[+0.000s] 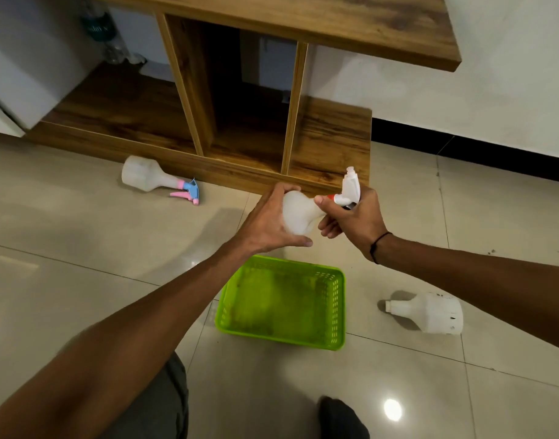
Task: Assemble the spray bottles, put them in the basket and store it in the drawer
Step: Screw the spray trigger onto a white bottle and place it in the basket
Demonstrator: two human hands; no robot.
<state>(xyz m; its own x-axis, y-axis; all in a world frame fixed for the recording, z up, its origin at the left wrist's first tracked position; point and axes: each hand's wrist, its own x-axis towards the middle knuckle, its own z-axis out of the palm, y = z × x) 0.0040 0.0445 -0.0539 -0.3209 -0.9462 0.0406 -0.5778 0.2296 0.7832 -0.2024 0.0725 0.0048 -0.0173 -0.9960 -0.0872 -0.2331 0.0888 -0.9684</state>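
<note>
The left hand (268, 221) wraps round the body of a translucent white bottle (298, 217), fingers curled over its far side and thumb stretched along its near side, holding it up in the air above the floor. The right hand (351, 221) grips the white trigger sprayer (351, 186) at the bottle's neck, thumb pressed against the red collar and the other fingers curled beneath, with the nozzle pointing up and away; a dark band circles that wrist. Whether the sprayer is fully seated on the neck cannot be told. Below the two hands, on the pale tiled floor (82, 248), sits a green basket (338, 312) with slotted walls, nothing in it. To the right of the basket, apart from it, a white capless bottle (430, 312) lies on its side, its open neck toward the basket. Further off to the left, near the foot of the wooden cabinet (329, 137), a third bottle with a pink and blue sprayer (145, 175) fitted lies on its side on the tiles. The cabinet stands against the wall with open compartments behind the hands, the middle one dark inside. At the bottom edge, a grey-clad knee and a dark-socked foot show.
</note>
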